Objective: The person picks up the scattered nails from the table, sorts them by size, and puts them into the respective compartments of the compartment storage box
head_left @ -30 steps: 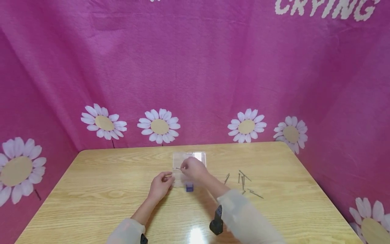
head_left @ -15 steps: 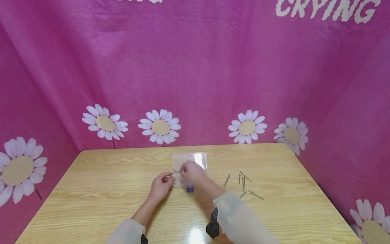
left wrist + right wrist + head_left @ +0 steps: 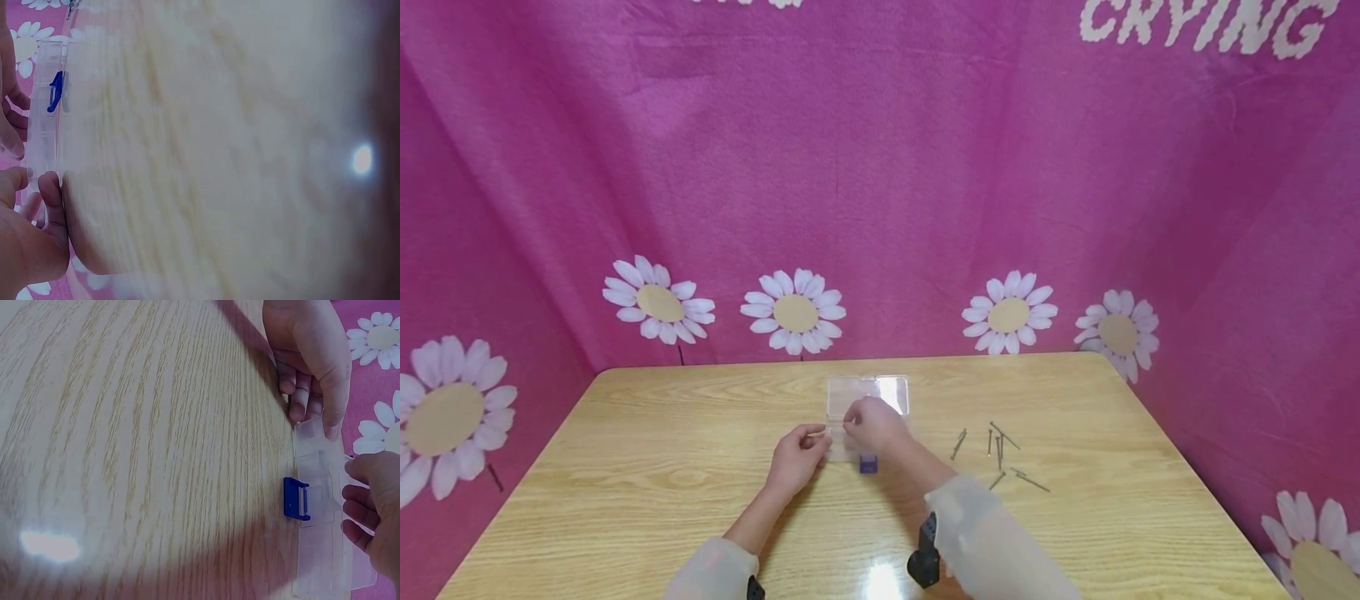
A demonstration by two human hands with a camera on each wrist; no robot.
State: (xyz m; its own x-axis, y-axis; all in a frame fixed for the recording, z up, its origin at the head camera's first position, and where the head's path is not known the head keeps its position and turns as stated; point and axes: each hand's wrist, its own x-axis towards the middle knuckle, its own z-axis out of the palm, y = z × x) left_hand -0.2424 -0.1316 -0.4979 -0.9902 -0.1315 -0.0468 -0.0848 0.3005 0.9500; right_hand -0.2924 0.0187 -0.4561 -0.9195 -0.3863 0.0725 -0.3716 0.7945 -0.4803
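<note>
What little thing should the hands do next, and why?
Perhaps move the right hand over to the metal pieces: several lie loose on the table, the left hand holds the open clear box, and I see no piece clearly in the right fingers.

Both sleeves are off-white with faint pinkish patches, the right sleeve [image 3: 1000, 537] loose and wide, the left sleeve [image 3: 709, 573] ending on the forearm. A black device [image 3: 925, 554], blocky with a rounded near end, sits beside the right sleeve; a black piece [image 3: 756, 588], partly cut off, shows at the left. Both hands [image 3: 874, 425] are bare.
</note>
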